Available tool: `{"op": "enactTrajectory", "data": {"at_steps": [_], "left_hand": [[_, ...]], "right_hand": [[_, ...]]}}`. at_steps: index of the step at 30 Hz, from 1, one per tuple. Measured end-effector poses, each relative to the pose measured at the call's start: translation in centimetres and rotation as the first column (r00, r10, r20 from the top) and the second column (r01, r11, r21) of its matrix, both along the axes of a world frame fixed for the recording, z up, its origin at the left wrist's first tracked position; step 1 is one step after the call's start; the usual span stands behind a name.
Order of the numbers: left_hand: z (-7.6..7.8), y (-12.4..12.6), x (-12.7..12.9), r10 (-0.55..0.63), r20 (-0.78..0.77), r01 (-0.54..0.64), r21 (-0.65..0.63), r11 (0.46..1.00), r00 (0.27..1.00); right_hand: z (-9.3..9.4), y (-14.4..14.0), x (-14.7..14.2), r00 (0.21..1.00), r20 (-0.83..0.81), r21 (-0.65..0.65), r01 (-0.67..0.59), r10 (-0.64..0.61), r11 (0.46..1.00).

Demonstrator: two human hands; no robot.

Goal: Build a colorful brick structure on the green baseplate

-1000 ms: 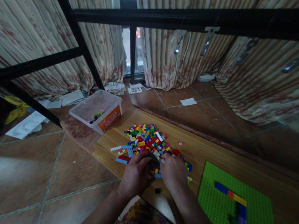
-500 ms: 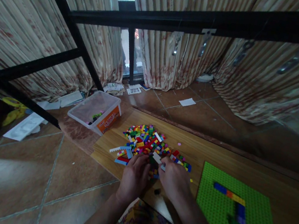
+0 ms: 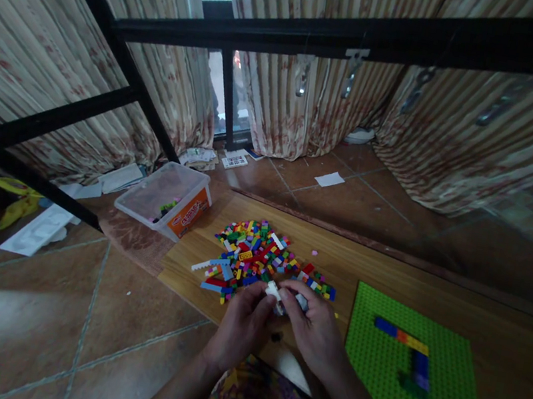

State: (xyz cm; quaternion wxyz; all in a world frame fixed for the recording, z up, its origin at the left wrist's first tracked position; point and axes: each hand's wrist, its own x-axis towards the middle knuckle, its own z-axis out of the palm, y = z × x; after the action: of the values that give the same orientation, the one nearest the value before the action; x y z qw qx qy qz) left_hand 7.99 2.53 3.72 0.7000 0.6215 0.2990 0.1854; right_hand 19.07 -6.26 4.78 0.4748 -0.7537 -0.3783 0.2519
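White brick (image 3: 275, 292) pinched between left hand (image 3: 242, 327) and right hand (image 3: 315, 332).

Wooden board (image 3: 368, 263): brick pile (image 3: 257, 259), green baseplate (image 3: 397, 395).

Both hands' fingers (image 3: 286, 293) pinch white bricks (image 3: 275, 291) beside the pile (image 3: 257, 255).

Floor: brown tiles (image 3: 19, 322) with pale grout lines, glossy patch left of the board
Board: wooden board (image 3: 338, 258) flat on the tiles
Curtains: striped beige curtains (image 3: 312, 105) with reddish pattern beyond the board, reaching the floor
Window: dark-framed glass (image 3: 212, 93) in the curtain gap; daylight enters there
Frame: black metal bars (image 3: 324, 30) crossing overhead and slanting down left of the board
Litter: paper scrap (image 3: 329, 179) and leaflets (image 3: 199, 157) by the curtain hem
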Motion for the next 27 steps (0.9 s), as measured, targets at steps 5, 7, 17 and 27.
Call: {"op": "enactTrajectory", "data": {"at_steps": [5,7,17,27], "left_hand": [[0.5,-0.1,-0.5,-0.121,-0.039,0.12,-0.015,0.993,0.992],[0.7,0.0,-0.7,-0.17,-0.041,0.168,-0.047,0.985,0.985],[-0.6,0.6,0.5,-0.06,-0.141,0.064,0.026,0.998,0.988],[-1.7,2.4,1.4,0.25,-0.38,0.026,0.591,0.807,0.891]], "right_hand": [[-0.1,-0.1,0.0,0.992,-0.12,0.023,-0.039,0.042,0.999],[-0.4,-0.3,-0.3,0.981,-0.189,0.038,-0.041,0.047,0.998],[-2.0,0.8,0.6,0.997,-0.039,-0.022,0.072,-0.073,0.997],[-3.2,2.2,1.5,0.89,0.454,-0.284,0.102,0.04,0.953]]}}
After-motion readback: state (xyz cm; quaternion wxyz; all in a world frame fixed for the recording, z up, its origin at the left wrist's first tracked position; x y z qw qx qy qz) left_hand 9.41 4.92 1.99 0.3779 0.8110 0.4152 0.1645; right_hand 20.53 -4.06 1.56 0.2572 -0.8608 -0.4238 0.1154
